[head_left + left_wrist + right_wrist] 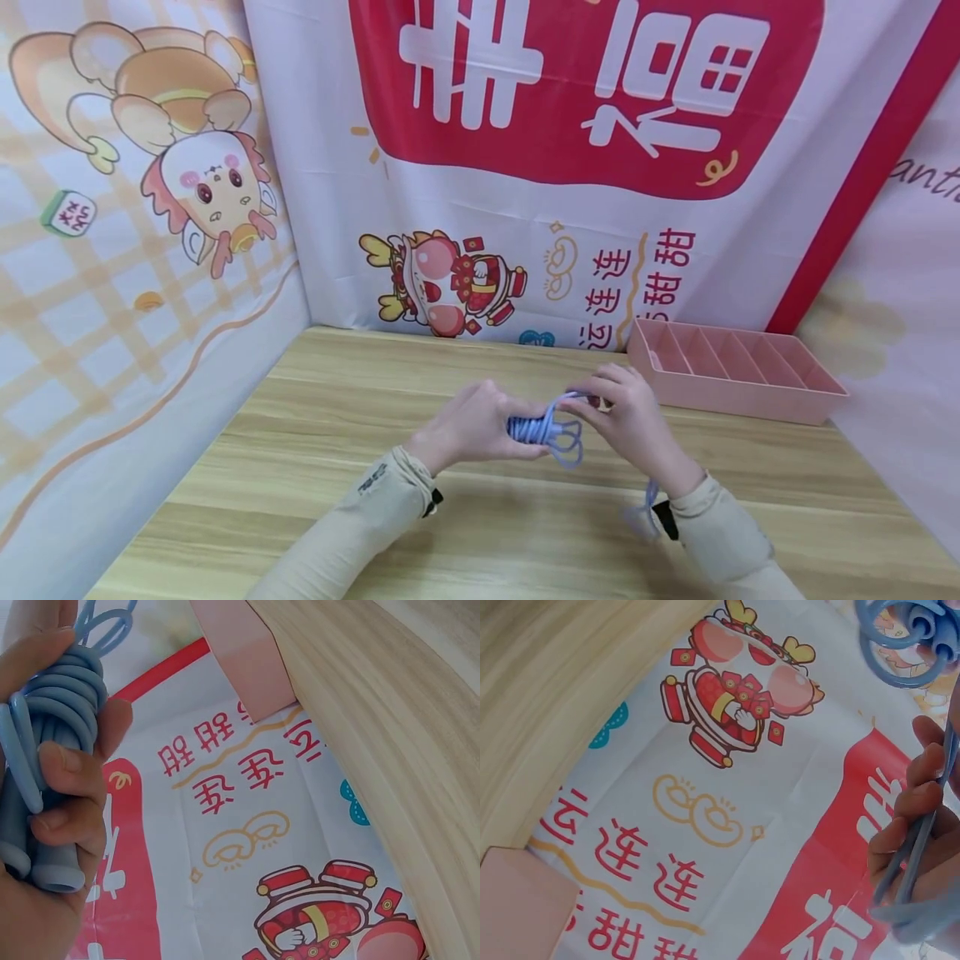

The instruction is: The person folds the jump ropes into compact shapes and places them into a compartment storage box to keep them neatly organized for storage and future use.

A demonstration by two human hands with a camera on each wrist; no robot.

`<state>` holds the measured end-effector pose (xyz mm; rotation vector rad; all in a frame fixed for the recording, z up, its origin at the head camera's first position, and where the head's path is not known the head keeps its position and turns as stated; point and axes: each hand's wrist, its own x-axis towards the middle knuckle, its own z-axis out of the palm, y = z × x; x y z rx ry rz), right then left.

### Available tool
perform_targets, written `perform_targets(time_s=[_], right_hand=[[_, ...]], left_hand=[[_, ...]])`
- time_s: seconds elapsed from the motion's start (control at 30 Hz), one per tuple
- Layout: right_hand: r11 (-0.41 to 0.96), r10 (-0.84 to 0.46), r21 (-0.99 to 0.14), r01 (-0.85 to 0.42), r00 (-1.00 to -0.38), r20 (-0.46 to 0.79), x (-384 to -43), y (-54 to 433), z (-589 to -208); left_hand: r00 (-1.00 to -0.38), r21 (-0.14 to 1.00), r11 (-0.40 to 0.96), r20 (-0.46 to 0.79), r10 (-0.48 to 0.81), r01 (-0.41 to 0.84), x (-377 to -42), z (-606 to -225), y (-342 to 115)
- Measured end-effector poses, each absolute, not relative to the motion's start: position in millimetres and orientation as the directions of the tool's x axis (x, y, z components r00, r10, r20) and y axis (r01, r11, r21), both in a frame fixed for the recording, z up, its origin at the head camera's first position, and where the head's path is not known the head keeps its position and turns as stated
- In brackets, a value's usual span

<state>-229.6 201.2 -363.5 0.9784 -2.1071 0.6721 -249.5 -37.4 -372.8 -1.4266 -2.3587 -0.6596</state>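
A light blue jump rope [529, 430] is bundled in my left hand [480, 421], above the wooden table. In the left wrist view, cord coils [71, 686] wrap round the two handles [58, 868], whose flared ends show by the palm; curled fingers grip the bundle. Loose cord loops [570, 446] stick out on the bundle's right. My right hand [626, 417] pinches a length of cord beside these loops. In the right wrist view, cord strands [922, 840] run through its curled fingers. More cord [647, 508] hangs below the right wrist.
A pink divided box [738, 392] stands at the table's back right, just beyond my right hand. Behind the wooden table [360, 367] hangs a printed red and white cloth [322, 208]. Another patterned cloth [97, 333] borders the left side.
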Motion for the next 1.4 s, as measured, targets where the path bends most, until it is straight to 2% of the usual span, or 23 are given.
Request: perform_targets(time_s=[0.13,0.23,0.6,1.0,1.2,1.4], right_hand=[[0.534,-0.417,-0.243,-0.810,-0.503,0.757,-230.9,203.6,-364.4],[0.521,-0.430,-0.268,-0.811,-0.520,0.738,-231.1,204.8,-364.4],[0.542,-0.404,-0.315,-0.779,-0.571,0.715,-233.1,209.5,-365.1],[0.591,-0.395,-0.461,-0.663,-0.735,0.551,-233.0,210.4,-362.0],[0.526,-0.457,-0.503,-0.686,-0.727,0.513,-235.9,211.8,-364.0],[0.433,-0.510,-0.532,-0.727,-0.685,0.521,-238.3,211.8,-365.2]], left_hand=[[-0.396,0.216,0.332,0.538,0.744,0.918,-250.0,-373.5,-37.6],[-0.368,0.195,0.314,0.573,0.732,0.929,-250.5,-373.3,-38.6],[-0.326,0.117,0.326,0.619,0.715,0.938,-250.5,-372.2,-37.2],[-0.280,0.031,0.343,0.649,0.707,0.939,-248.8,-374.2,-35.7],[-0.211,0.002,0.278,0.660,0.721,0.960,-248.9,-374.9,-34.6],[-0.182,-0.021,0.259,0.658,0.731,0.966,-246.8,-375.4,-33.1]])
